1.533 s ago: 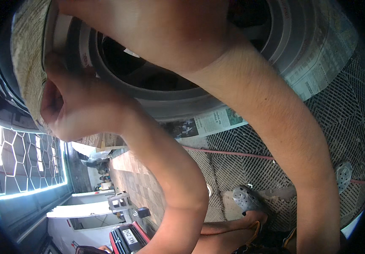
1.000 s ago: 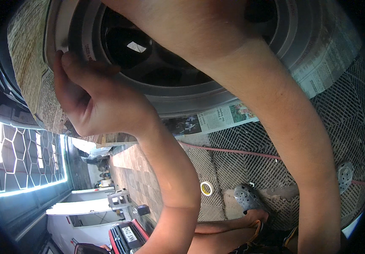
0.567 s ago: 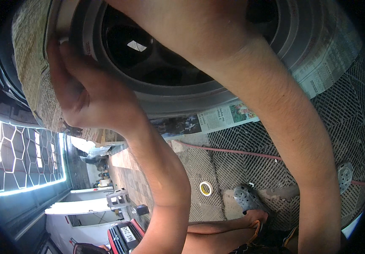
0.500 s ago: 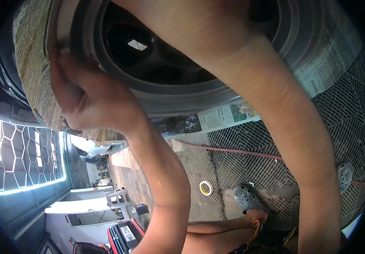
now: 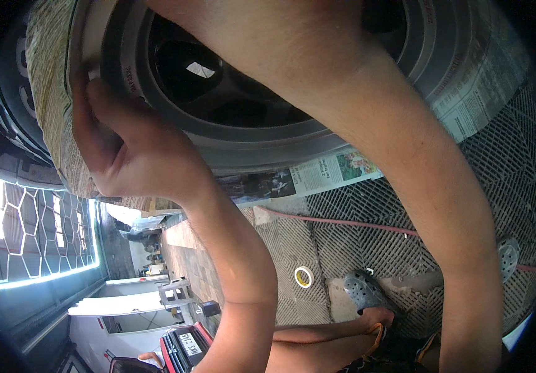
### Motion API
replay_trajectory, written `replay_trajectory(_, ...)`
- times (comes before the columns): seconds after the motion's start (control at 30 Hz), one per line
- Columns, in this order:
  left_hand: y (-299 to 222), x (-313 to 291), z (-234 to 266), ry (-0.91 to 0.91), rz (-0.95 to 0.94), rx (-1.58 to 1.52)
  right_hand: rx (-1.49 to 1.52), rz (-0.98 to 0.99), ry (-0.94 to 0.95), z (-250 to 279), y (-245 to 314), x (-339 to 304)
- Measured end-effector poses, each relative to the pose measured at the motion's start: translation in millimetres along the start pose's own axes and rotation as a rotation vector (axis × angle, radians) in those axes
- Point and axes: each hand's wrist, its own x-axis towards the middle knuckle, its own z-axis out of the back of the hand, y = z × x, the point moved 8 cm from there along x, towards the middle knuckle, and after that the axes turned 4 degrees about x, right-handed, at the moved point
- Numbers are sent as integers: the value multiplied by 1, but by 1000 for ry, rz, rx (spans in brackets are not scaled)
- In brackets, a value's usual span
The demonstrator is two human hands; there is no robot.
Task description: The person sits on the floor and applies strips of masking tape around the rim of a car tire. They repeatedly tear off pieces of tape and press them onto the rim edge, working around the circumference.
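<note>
A dark grey wheel (image 5: 237, 142) with a black, spoked centre fills the top of the view. My left hand (image 5: 137, 149) is at the wheel's left edge, fingers bent and the thumb and forefinger tips pinched close together. Whatever lies between them is dark and too small to make out. Beside these fingers runs a pale, streaked covering (image 5: 50, 81) with a grain-like look. My right forearm (image 5: 417, 149) crosses in front of the wheel, and its hand lies beyond the top edge. Newspaper sheets (image 5: 317, 177) border the wheel's lower and right sides.
A roll of tape (image 5: 299, 277) lies on the grated floor mat (image 5: 367, 205), near a red hose (image 5: 355, 222). Grey clogs (image 5: 362, 291) are on my feet. A red vehicle (image 5: 184, 345), a grey stool (image 5: 174, 292) and a hexagon-patterned light panel (image 5: 38, 230) stand at left.
The view has shifted slightly against the wheel. My left hand keeps its pinched pose at the wheel's edge, and my right forearm has moved only a little.
</note>
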Motion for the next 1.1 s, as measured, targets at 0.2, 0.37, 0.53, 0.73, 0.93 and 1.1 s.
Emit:
replay_trajectory(0.2,-5,12,-1,47,-184,94,27,-24,20,-1,-1,-3)
replay_trajectory(0.37,-10,13,-5,77,-156,108,37,-41,26,-1,-2,-2)
replay_trajectory(0.53,-6,9,-7,76,-179,-63,53,-56,33,-3,0,-2)
replay_trajectory(0.73,-20,4,5,114,160,-9,72,-98,43,-2,1,1)
replay_trajectory(0.93,-37,3,26,188,240,-332,126,-210,82,-4,7,-9)
replay_trajectory(1.1,-41,9,24,181,221,-273,177,-306,108,-6,12,-10)
